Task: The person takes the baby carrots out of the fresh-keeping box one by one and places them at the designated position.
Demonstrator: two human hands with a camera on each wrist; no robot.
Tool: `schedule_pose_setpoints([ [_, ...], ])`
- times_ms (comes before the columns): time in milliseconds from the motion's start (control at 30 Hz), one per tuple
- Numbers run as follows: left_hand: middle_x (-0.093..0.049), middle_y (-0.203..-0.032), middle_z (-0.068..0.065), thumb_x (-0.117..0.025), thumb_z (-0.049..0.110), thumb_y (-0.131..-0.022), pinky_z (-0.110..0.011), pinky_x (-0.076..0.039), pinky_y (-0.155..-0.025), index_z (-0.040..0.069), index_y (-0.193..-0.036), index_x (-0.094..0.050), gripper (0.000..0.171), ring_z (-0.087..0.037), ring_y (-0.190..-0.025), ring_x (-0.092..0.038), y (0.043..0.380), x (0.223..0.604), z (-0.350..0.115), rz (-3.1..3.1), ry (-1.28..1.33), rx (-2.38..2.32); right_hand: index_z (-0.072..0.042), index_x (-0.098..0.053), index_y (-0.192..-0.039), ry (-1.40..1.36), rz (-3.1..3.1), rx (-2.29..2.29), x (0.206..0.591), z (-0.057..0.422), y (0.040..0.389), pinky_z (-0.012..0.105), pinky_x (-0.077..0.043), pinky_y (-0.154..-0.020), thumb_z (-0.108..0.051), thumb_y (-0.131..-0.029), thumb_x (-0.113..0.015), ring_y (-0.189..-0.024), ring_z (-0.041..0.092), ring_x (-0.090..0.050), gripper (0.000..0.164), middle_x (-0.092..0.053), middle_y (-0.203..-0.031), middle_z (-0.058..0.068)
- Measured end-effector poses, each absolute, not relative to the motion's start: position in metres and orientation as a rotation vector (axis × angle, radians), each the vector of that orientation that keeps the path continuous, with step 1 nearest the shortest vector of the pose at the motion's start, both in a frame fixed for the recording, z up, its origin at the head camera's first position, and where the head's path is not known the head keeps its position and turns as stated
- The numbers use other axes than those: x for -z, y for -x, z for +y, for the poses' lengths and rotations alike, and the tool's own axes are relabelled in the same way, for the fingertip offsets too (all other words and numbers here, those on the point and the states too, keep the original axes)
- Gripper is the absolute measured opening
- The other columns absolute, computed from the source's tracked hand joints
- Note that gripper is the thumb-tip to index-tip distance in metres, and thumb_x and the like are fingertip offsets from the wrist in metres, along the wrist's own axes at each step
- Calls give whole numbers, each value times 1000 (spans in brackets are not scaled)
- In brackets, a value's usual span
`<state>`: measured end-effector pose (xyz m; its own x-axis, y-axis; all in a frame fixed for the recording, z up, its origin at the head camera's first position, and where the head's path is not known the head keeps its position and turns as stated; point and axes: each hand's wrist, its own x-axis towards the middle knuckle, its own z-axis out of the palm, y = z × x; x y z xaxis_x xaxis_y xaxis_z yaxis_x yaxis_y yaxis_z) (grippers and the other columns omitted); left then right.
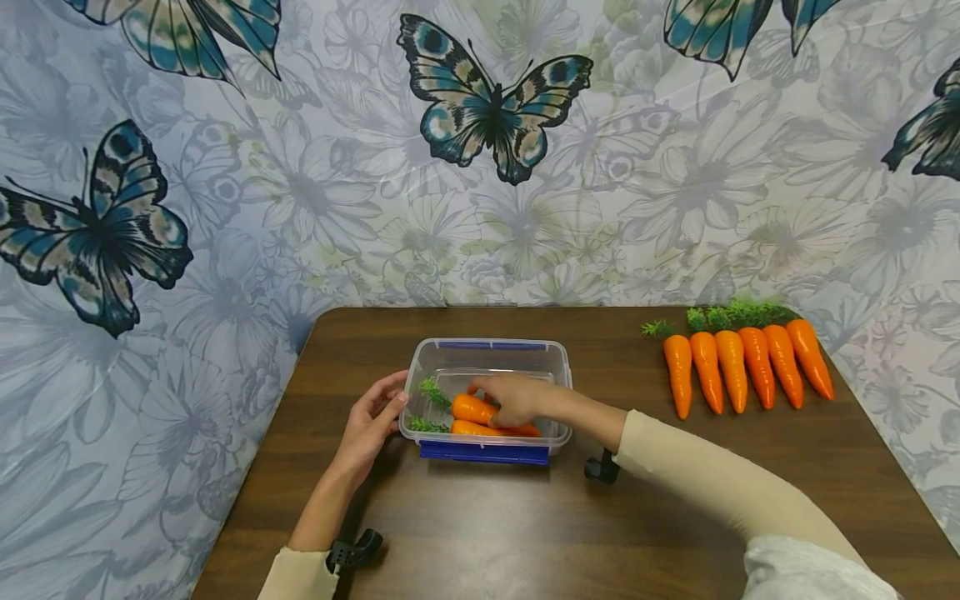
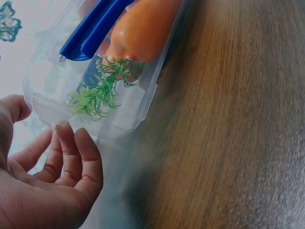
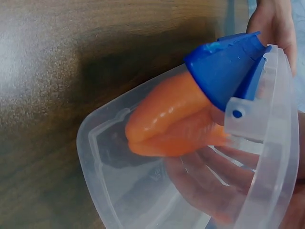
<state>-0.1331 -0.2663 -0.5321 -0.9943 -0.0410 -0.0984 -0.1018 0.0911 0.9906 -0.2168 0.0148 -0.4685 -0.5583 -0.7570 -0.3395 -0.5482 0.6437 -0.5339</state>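
Observation:
A clear plastic container (image 1: 495, 358) with blue clips stands on the table, two toy carrots with green tops lying in it along the near side. My left hand (image 1: 375, 417) holds the container's left end, with the thumb at the rim and the fingertips against the wall in the left wrist view. Reaching in over the right side, my right hand (image 1: 513, 398) grips the upper carrot (image 1: 471, 408). The lower carrot (image 1: 480, 428) lies alongside, nearer the front wall. Through the wall in the right wrist view, my right fingers (image 3: 205, 183) show beside the carrot tips (image 3: 157, 124).
Several more carrots (image 1: 732, 371) lie in a row at the table's right, green tops toward the back edge. The brown wooden table (image 1: 480, 517) meets a butterfly-patterned cloth (image 1: 495, 250) behind it. A blue clip (image 1: 483, 452) runs along the container's front.

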Motion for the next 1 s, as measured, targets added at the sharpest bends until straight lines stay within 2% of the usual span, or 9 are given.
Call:
schedule_pose_setpoints([
  [367, -58, -120, -6, -65, 31, -110, -25, -58, -80, 20, -154, -57, 47, -11, -104, -62, 134, 532, -266, 2303, 150, -2073, -11, -54, -151, 1005, 2332, 526, 469, 18, 218, 47, -53, -114, -10, -98, -73, -127, 29, -67, 56, -71, -137, 13],
  [667, -58, -122, -9, -65, 32, -110, -26, -59, -82, 20, -155, -57, 47, -16, -106, -63, 134, 533, -267, 2324, 161, -2061, -15, -58, -142, 969, 2410, 580, 466, 25, 218, 51, -55, -104, -10, -91, -78, -116, 27, -67, 56, -72, -129, 8],
  [867, -57, -124, -11, -64, 33, -110, -25, -58, -81, 20, -155, -56, 48, -12, -104, -62, 133, 532, -266, 2326, 161, -2046, -16, -58, -144, 956, 2428, 693, 460, 33, 217, 45, -57, -94, -11, -90, -80, -106, 23, -67, 59, -72, -126, 7],
  [1000, -57, -124, -11, -64, 33, -110, -24, -57, -80, 20, -156, -56, 48, -11, -103, -62, 134, 533, -265, 2323, 164, -2046, -15, -57, -145, 944, 2425, 789, 456, 42, 218, 41, -60, -91, -13, -91, -79, -100, 21, -72, 59, -71, -126, 9],
])
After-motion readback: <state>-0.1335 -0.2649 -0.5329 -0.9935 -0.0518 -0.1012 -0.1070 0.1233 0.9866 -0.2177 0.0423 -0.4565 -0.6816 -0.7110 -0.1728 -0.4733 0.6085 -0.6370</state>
